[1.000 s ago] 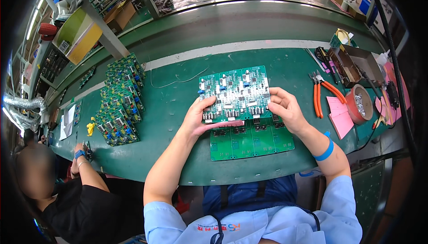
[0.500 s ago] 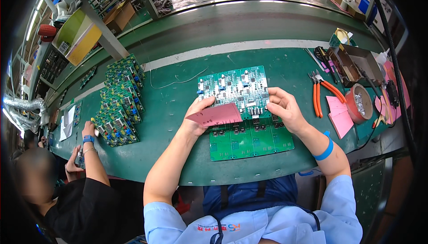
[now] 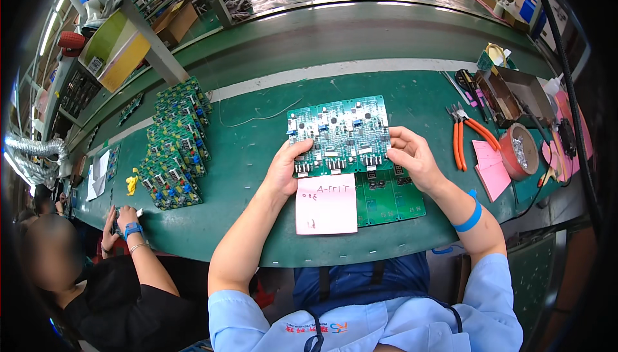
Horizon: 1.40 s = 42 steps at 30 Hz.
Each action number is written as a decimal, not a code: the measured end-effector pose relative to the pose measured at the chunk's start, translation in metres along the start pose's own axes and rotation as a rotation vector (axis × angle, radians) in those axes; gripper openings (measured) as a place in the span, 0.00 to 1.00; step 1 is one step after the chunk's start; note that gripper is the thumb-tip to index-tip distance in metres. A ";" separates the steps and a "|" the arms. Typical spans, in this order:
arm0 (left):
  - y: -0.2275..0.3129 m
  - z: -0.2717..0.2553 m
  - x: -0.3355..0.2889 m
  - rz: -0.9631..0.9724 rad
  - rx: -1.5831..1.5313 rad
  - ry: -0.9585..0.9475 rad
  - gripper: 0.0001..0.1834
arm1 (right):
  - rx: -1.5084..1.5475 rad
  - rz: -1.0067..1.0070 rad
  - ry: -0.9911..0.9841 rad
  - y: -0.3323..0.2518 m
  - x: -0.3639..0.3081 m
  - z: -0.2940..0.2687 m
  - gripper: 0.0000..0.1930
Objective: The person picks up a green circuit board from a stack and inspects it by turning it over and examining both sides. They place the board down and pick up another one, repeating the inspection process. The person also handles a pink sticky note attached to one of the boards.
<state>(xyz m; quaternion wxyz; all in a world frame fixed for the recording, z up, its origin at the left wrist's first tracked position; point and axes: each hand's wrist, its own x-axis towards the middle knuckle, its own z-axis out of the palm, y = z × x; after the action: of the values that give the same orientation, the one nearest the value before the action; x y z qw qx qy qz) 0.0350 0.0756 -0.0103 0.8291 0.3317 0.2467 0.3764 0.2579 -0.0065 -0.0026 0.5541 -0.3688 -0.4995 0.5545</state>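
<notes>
Between my two hands is a panel of green circuit boards, populated with chips, blue parts and connectors along its lower edge. My left hand grips its left edge, thumb on top. The fingers of my right hand are closed on its right edge. Just below the panel's lower edge a pink paper slip with handwriting faces up; whether it is fixed to the panel I cannot tell. Under both, a second green circuit board panel lies on the table, partly covered, with small black displays showing.
Stacked circuit boards stand left, near a yellow crumpled item and a co-worker's hands. To the right are orange-handled pliers, pink papers, a tape roll holding small parts, and a metal tray.
The pink slip has swung down from a slant to lie facing up over the lower panel. The held panel has tilted slightly. The co-worker's hand has drawn back from the stack, baring the yellow item.
</notes>
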 end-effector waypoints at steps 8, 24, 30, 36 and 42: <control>-0.001 0.004 0.000 0.003 0.039 -0.042 0.18 | 0.053 0.120 0.028 0.001 0.006 -0.009 0.17; -0.001 0.009 0.000 0.036 0.168 -0.026 0.19 | 0.036 0.126 0.026 0.005 0.008 -0.012 0.17; -0.002 0.002 0.002 0.018 0.200 -0.015 0.21 | 0.028 0.129 0.031 0.003 0.009 -0.011 0.20; -0.002 0.006 0.001 0.027 0.181 0.007 0.18 | 0.027 0.128 0.031 0.008 0.010 -0.012 0.19; -0.003 0.003 0.002 0.018 0.186 0.001 0.20 | 0.039 0.120 0.022 0.008 0.009 -0.012 0.19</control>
<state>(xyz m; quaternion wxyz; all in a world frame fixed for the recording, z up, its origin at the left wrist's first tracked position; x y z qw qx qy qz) 0.0392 0.0743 -0.0113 0.7913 0.4092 0.2779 0.3595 0.2669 0.0052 -0.0119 0.5323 -0.3935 -0.4593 0.5923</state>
